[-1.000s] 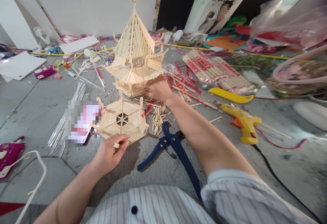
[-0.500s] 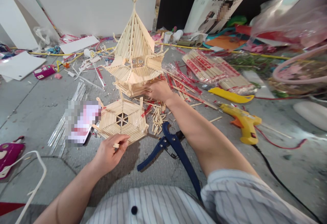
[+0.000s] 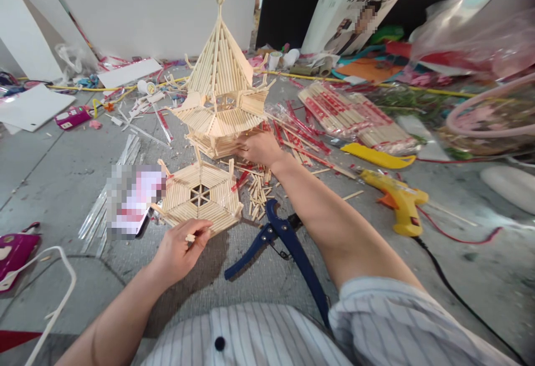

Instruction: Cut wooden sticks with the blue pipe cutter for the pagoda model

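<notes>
A tiered wooden-stick pagoda (image 3: pixel 221 71) with a pointed roof stands upright on the floor. In front of it lies a hexagonal stick panel (image 3: pixel 179 190) with a small hole in its middle and short posts at its corners. My left hand (image 3: pixel 181 249) is closed around small wooden sticks (image 3: pixel 190 238), beside the panel's near edge. My right hand (image 3: pixel 259 147) reaches to the lower right side of the pagoda; its fingertips are partly hidden there, so its grip is unclear. Short cut sticks (image 3: pixel 258 196) lie between the panel and my right forearm.
Blue cutters (image 3: pixel 292 254) lie near my body, with a yellow glue gun (image 3: pixel 397 199) and yellow knife (image 3: pixel 376 156) to the right. Packed sticks (image 3: pixel 334 107) lie behind them. A phone (image 3: pixel 137 199) and clear glue sticks (image 3: pixel 98 210) are at the left.
</notes>
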